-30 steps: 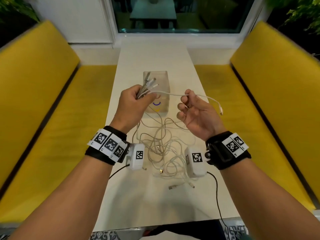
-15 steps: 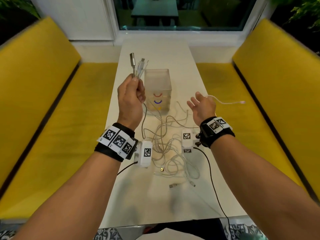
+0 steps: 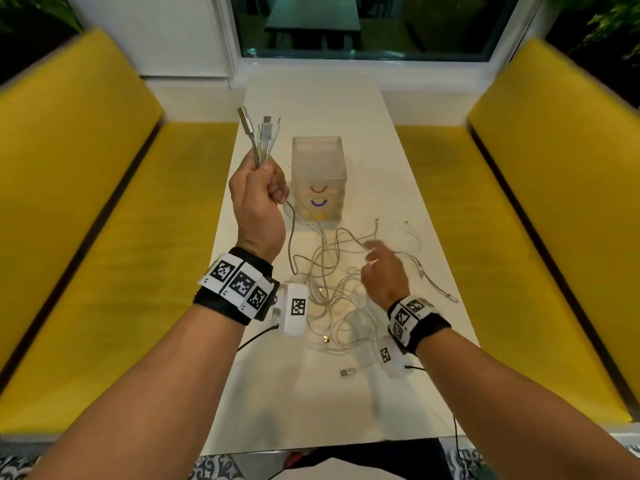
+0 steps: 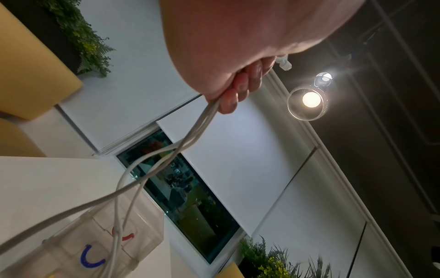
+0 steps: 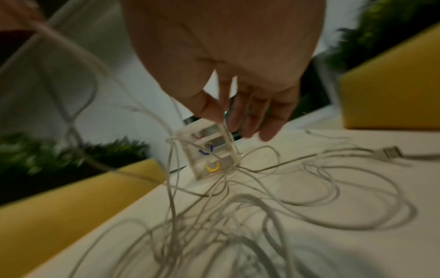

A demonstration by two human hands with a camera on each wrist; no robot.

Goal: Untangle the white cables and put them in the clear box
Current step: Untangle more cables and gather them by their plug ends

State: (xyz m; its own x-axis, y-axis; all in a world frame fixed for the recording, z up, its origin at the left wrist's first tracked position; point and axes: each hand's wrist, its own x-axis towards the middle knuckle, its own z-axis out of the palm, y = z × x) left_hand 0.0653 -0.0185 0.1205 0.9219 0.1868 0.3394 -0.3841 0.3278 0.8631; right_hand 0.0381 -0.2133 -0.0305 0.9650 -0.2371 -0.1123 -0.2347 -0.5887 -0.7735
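My left hand (image 3: pixel 259 199) is raised left of the clear box (image 3: pixel 318 178) and grips a bunch of white cable ends (image 3: pixel 263 133), whose plugs stick up above the fist. In the left wrist view the fingers (image 4: pixel 240 88) curl round the cables (image 4: pixel 190 139), which trail down toward the box (image 4: pixel 100 250). A tangle of white cables (image 3: pixel 332 292) lies on the table in front of the box. My right hand (image 3: pixel 381 268) hovers low over the tangle's right side, blurred, fingers (image 5: pixel 250 116) loosely extended and holding nothing. The box (image 5: pixel 209 150) shows red, blue and yellow curved marks.
The narrow white table (image 3: pixel 311 393) runs between two yellow benches (image 3: pixel 104 237) (image 3: pixel 519 220), with a window at the far end. A loose cable with a plug (image 3: pixel 446 296) lies at the right of the table. A USB plug (image 3: pixel 348 372) lies nearer me.
My right hand let go of the cable it was pulling out rightward and dropped toward the tangle; that cable now lies on the table. My left hand rose and turned the plugs upright.
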